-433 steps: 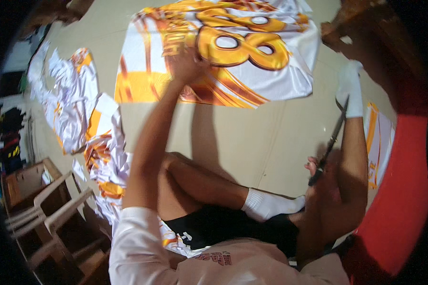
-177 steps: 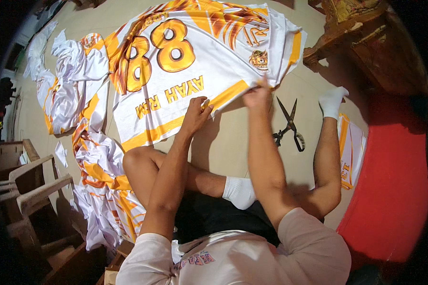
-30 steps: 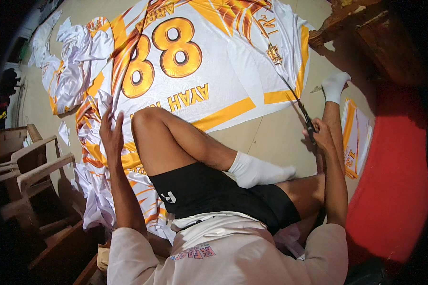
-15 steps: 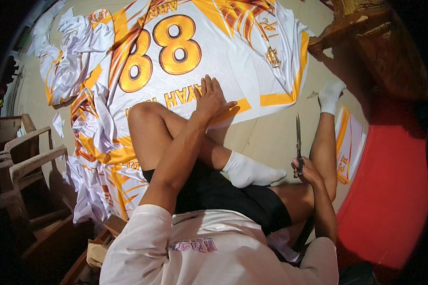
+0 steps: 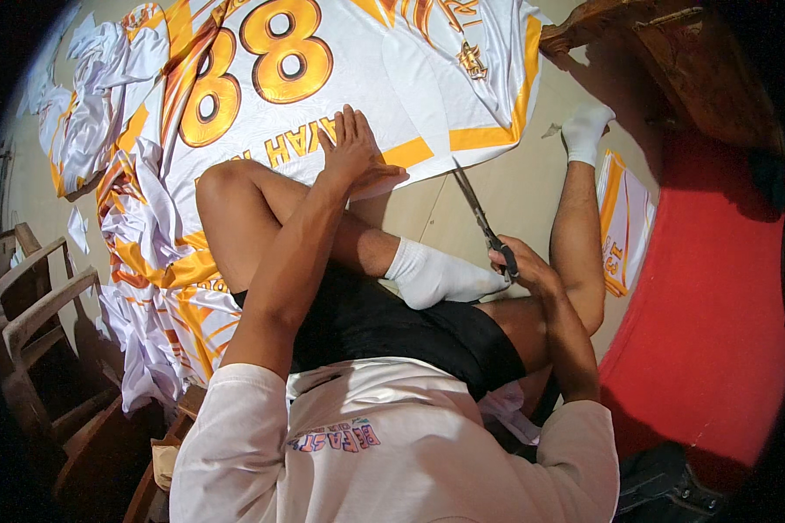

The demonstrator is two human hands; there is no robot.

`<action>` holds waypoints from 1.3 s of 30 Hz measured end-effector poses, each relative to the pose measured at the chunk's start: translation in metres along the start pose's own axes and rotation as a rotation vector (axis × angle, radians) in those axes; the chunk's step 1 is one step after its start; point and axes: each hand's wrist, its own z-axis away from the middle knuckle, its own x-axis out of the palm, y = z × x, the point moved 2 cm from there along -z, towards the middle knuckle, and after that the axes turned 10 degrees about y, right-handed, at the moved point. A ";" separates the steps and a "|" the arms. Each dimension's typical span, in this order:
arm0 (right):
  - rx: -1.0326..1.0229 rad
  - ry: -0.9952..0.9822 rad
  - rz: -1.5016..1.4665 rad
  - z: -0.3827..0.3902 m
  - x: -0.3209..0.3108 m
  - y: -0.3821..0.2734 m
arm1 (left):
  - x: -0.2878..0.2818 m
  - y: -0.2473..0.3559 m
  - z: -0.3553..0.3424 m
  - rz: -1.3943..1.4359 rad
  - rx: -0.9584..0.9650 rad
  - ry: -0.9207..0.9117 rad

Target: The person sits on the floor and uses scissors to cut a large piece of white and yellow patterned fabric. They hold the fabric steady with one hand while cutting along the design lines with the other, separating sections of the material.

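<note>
A large piece of white and orange printed jersey fabric (image 5: 358, 74) lies spread on the floor in front of me. My left hand (image 5: 351, 157) presses flat on its near edge, fingers stretched and thumb out to the right. Long dark scissors (image 5: 473, 205) are in my right hand (image 5: 525, 266), whose fingers are wrapped in the black handles. The blades point away and to the left, their tips at the fabric's near edge, by the break between two orange bands. Whether the tips touch the cloth I cannot tell. The blades look nearly closed.
Crumpled jersey fabric (image 5: 153, 231) is heaped at my left, near a wooden frame (image 5: 48, 305). My socked foot (image 5: 436, 275) rests below the scissors. Folded printed pieces (image 5: 624, 222) lie beside my right leg, next to a red surface (image 5: 715, 322). Carved wooden furniture (image 5: 663, 52) stands far right.
My right hand has brought the scissors forward and left, tilting their tips to the fabric's edge. My left hand stays flat on the cloth. The whole view has shifted slightly.
</note>
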 end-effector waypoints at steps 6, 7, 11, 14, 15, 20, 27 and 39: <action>-0.032 -0.008 0.099 -0.027 0.012 0.000 | 0.001 0.004 0.005 -0.026 -0.001 0.073; -0.041 -0.024 0.056 -0.033 0.013 -0.002 | 0.002 0.003 0.006 -0.028 -0.002 0.085; -0.040 -0.048 -0.066 -0.044 0.009 -0.005 | -0.002 0.011 0.013 -0.104 -0.013 0.036; -0.032 -0.031 -0.089 -0.045 0.003 0.000 | -0.004 0.014 0.011 -0.139 -0.022 0.020; -0.026 -0.026 -0.093 -0.042 0.003 -0.002 | -0.002 0.012 0.012 -0.142 -0.032 0.012; -0.008 0.017 -0.123 -0.034 0.009 -0.014 | 0.001 0.009 0.011 -0.143 -0.040 0.002; -0.031 0.062 -0.110 -0.032 0.007 -0.017 | 0.001 0.011 0.011 -0.140 -0.032 0.002; 0.011 0.127 -0.011 -0.028 0.005 -0.018 | -0.001 0.010 0.012 -0.106 -0.026 0.011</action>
